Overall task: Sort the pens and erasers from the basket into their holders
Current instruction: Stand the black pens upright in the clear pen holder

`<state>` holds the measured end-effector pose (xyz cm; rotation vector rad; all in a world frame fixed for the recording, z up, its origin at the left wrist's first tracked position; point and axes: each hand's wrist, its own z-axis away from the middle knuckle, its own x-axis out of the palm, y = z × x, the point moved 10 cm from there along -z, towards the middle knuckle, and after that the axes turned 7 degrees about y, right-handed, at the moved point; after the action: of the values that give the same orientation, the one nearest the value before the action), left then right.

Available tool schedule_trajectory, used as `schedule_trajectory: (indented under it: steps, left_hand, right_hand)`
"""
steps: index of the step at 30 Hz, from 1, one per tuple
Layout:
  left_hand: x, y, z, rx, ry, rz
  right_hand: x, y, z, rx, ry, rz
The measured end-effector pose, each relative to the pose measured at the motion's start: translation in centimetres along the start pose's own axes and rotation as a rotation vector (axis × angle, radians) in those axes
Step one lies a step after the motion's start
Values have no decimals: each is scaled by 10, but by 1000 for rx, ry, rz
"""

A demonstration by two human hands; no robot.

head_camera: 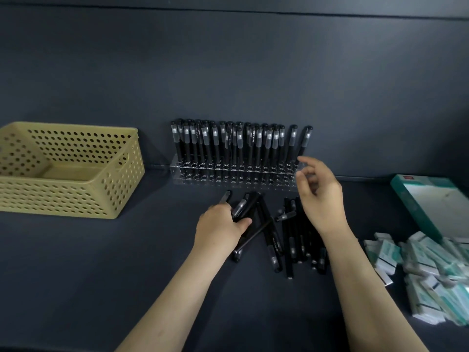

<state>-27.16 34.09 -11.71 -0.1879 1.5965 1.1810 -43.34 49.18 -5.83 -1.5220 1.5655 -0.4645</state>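
Note:
A clear acrylic pen holder (pixel 236 177) stands at the back centre, its rear rows filled with several upright black pens (pixel 241 142). Loose black pens (pixel 289 240) lie in a pile on the dark table in front of it. My left hand (pixel 220 224) is closed around a small bundle of black pens (pixel 243 207) at the pile's left edge. My right hand (pixel 319 196) hovers with fingers apart, holding nothing, just in front of the holder's right end. Boxed erasers (pixel 431 270) in white and green wrappers are heaped at the right.
A yellow perforated basket (pixel 76 196) sits at the left, and it looks empty. A teal and white box (pixel 431 201) lies at the far right behind the erasers. A dark wall rises right behind the holder.

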Motion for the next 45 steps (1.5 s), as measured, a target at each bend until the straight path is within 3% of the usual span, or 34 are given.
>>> schedule_trajectory:
  steps: [7, 18, 23, 29, 34, 37, 43, 45]
  left_hand:
    - [2, 7, 5, 12, 36, 3]
    - [8, 14, 1, 44, -80, 15]
    - [-2, 17, -3, 50, -128, 224]
    - [4, 54, 8, 170, -433, 494]
    - [10, 74, 3, 182, -508, 676]
    - [10, 77, -4, 146, -525, 738]
    - [11, 60, -20, 37, -470, 843]
    - [10, 49, -27, -26, -405, 890]
  right_hand:
    - [2, -2, -2, 10, -11, -9]
    - [-15, 5, -7, 120, 48, -30]
    - [-5, 5, -2, 179, -85, -75]
    - [13, -7, 6, 303, -322, -350]
    - [23, -16, 4, 367, -454, -536]
    - [18, -15, -9, 359, -415, -548]
    - [-4, 13, -26, 414, -172, -590]
    - [-8, 19, -26, 422, -187, -557]
